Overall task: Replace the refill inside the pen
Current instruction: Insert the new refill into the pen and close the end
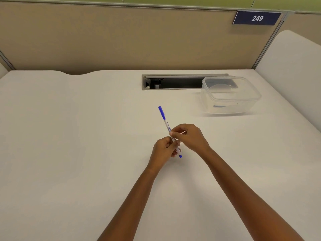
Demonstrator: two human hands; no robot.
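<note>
my left hand's fingers point(171, 145) are curled round the lower barrel of the white plastic ballpoint pen with a blue cap point(166, 124). my right hand point(189, 137) pinches the barrel just above them with thumb and fingertips. a thin pale sliver pokes out past the right fingers. it may be a refill, but i cannot tell.

the pen is held off the white desk point(69, 136), nearer to me than the clear plastic rectangular container point(243, 106) and to its left, with the capped end tilted away from me. the cap is on and the blue end plug is seated, so the pen looks whole. i'd judge the swap as either barely begun or just closed up, and i cannot say which.

something dark lies inside the container, too blurred to name. the grey cable slot point(173, 83) runs behind it and off to its left.
</note>
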